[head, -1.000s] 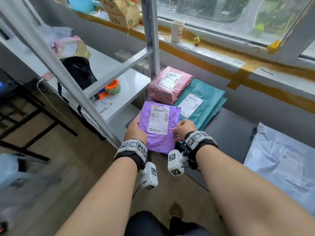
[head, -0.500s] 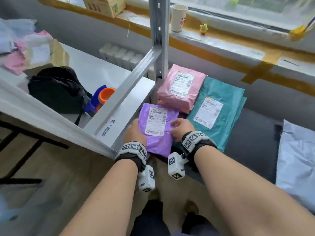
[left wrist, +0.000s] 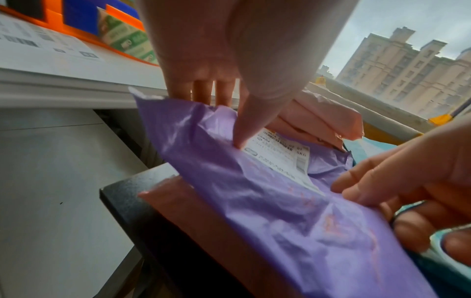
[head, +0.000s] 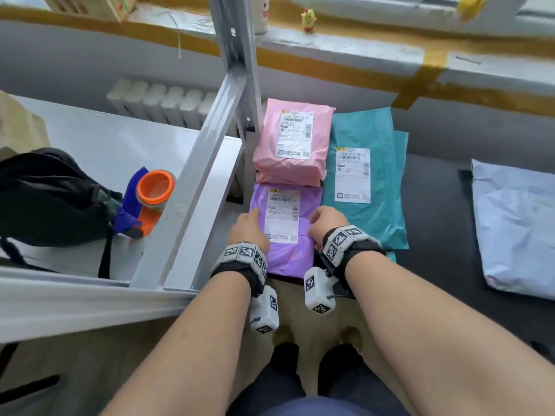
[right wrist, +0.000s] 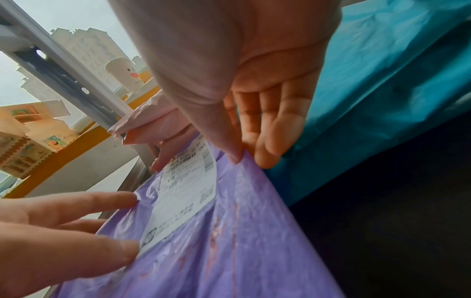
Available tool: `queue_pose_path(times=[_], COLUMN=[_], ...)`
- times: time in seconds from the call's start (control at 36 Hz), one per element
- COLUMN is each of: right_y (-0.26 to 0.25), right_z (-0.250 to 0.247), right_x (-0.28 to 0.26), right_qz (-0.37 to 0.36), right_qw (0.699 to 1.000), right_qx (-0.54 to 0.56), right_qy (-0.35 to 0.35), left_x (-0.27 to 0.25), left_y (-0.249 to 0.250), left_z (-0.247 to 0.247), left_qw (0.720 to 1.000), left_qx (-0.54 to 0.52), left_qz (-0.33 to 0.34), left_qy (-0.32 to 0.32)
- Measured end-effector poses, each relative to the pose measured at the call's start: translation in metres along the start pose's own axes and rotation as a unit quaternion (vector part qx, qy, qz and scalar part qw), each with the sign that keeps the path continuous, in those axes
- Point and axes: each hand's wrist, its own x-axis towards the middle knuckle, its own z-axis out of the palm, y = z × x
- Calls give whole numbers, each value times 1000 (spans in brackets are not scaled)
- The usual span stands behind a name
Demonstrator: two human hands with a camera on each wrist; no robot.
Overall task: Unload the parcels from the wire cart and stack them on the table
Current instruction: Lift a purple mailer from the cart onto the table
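Observation:
A purple parcel [head: 285, 259] with a white label lies at the near left corner of the dark table [head: 435, 235], just in front of a pink parcel [head: 270, 163]. My left hand [head: 249, 226] grips its left edge, thumb on top and fingers underneath [left wrist: 203, 94]. My right hand [head: 326, 220] grips its right edge the same way, thumb [right wrist: 229, 149] pressing the top. In the left wrist view a pinkish parcel [left wrist: 203, 221] lies under the purple parcel [left wrist: 254, 201]. A teal parcel [head: 381, 181] lies flat to the right.
A grey metal rack [head: 210, 145] stands tight against the table's left side, holding a black bag [head: 51, 199] and an orange-and-blue tape dispenser [head: 150, 199]. A pale parcel [head: 516, 229] lies at the table's right. The windowsill [head: 360, 46] behind holds a cup and a small toy.
Both hands have brought the purple parcel forward and down until it sits close against the front of the pink parcel. My view has tilted further downward.

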Motion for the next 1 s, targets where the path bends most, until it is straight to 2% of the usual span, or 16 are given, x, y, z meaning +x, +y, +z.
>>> queue_pose_path(times=[0.19, 0.31, 0.44, 0.61, 0.72, 0.83, 1.0], right_y=[5, 6, 12, 29, 42, 51, 60], right_z=[-3, -5, -19, -37, -36, -33, -31], right_x=[0, -2, -5, -5, 0, 5, 3], right_qz=[-5, 6, 5, -9, -1, 31, 113], right_qw=[998, 1000, 997, 976, 980, 992, 990], right_qx=[-53, -6, 52, -34, -92, -70, -31], right_qy=[-22, -18, 62, 216, 176, 99, 82], left_x=[15, 15, 6, 6, 8, 12, 19], left_y=[-3, 2, 17, 34, 45, 53, 57], left_z=[9, 8, 5, 14, 26, 35, 47], left_qw=[997, 997, 993, 982, 974, 969, 954], left_qx=[48, 57, 116, 157, 172, 186, 240], left_qz=[35, 37, 31, 98, 136, 144, 144], left_qy=[-56, -48, 4, -35, -50, -80, -109])
